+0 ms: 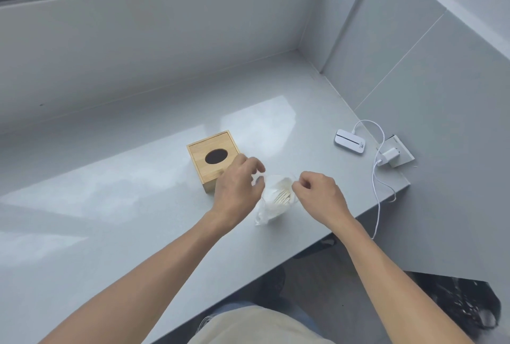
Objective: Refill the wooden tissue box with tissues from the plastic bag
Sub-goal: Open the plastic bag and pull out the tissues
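Near the middle of the frame, a clear plastic bag of white tissues lay on the grey counter, just right of and below the wooden tissue box (lid on, its dark oval slot empty). The bag's mouth was held open from both sides: its left edge was pinched by the curled fingers of the left hand, its right edge by the right hand. At right, a small white device and its charger were seen.
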